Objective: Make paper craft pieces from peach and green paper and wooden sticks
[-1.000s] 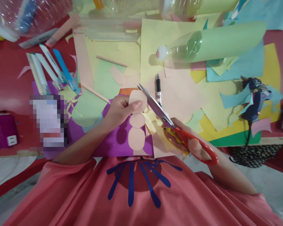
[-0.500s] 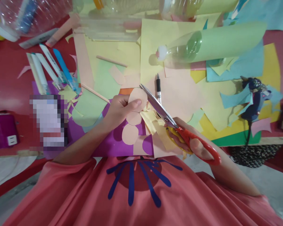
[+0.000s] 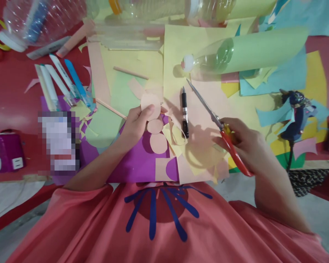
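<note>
My left hand (image 3: 138,122) pinches a round peach paper cutout (image 3: 150,106) between thumb and fingers. Below it are a small paper oval (image 3: 155,126) and a rounder paper piece (image 3: 158,143), over purple paper (image 3: 134,160); whether they are joined to the held cutout I cannot tell. A thin curled paper strip (image 3: 178,120) lies to the right of the cutout. My right hand (image 3: 241,140) grips scissors (image 3: 216,118) with red and yellow handles, their blades together and pointing up-left, apart from the paper. A black pen (image 3: 184,113) lies between the hands.
Coloured paper sheets and scraps spread over the red table (image 3: 11,80). A green-wrapped bottle (image 3: 246,53) lies at upper right, a clear bottle (image 3: 52,22) at upper left. Several markers (image 3: 57,82), a blurred-out phone (image 3: 59,140) and a dark blue glue gun (image 3: 296,113) lie around.
My right hand has carried the scissors up and right, away from the cutout, and the blades have closed. My left hand has shifted slightly up-left with the cutout, and the curled strip shows more.
</note>
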`<state>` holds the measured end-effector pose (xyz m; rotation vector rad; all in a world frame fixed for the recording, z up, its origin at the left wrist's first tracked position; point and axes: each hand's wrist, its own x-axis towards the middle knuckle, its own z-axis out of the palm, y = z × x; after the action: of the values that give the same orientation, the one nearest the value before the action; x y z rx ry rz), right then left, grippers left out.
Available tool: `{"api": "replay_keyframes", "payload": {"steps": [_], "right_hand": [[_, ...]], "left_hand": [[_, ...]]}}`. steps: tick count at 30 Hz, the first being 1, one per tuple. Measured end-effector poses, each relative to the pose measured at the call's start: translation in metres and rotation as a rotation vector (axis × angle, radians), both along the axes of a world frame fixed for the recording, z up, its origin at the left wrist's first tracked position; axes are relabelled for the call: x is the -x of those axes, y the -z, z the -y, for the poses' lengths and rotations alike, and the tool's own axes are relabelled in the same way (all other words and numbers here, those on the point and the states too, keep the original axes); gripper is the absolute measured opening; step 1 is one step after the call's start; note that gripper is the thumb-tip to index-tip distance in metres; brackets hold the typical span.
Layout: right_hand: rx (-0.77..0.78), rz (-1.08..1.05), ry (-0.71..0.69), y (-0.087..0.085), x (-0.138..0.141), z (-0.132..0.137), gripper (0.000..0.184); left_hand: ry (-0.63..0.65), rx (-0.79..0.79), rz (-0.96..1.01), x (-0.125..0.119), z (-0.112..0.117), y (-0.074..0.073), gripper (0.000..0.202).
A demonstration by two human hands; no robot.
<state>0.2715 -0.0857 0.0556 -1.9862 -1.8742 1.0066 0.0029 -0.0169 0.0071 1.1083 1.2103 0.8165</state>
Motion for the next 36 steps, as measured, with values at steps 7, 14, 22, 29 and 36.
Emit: {"api": "replay_keyframes", "payload": {"steps": [7,14,22,29,36], "right_hand": [[-0.141,0.428,0.023,0.021,-0.029,-0.022,0.043],[-0.289,0.492,-0.049,0.027,-0.030,-0.022,0.047],[-0.474,0.069,-0.090,0.023,0.005,-0.031,0.025],[-0.285,-0.633,-0.236,0.050,0.067,-0.052,0.038],[-0.190,-0.837,-0.158,0.064,0.076,-0.055,0.039]], "left_hand": [[0.060,0.067,0.135,0.001,-0.005,0.009,0.048],[-0.120,-0.141,-0.018,0.004,-0.007,0.019,0.051],[-0.193,-0.191,-0.066,0.001,-0.014,0.011,0.035],[-0.119,-0.180,-0.031,-0.017,-0.021,0.001,0.040],[-0.145,-0.233,-0.051,-0.021,-0.019,0.009,0.049]]}}
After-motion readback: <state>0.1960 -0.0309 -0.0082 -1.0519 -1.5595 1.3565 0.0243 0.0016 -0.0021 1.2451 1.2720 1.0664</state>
